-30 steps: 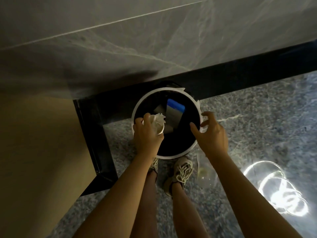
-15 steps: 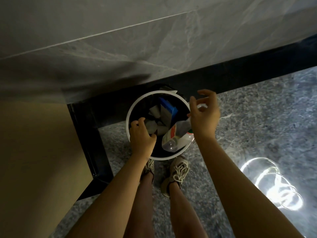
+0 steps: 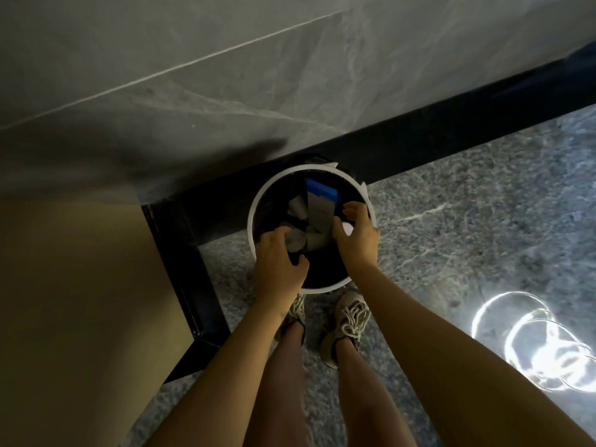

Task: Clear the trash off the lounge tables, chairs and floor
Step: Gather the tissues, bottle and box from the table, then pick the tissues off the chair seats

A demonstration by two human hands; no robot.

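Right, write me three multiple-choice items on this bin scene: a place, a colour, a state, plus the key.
1. The round white-rimmed bin stands: A on a table; B on the speckled grey stone floor by the black baseboard; C on a chair.
2. The top edge of the flat carton inside it is: A red; B green; C blue.
3. The bin is: A empty; B upright, holding trash; C tipped over.
Key: B, floor shows beside it; C, its top band is blue; B, grey paper cups and the carton sit inside.
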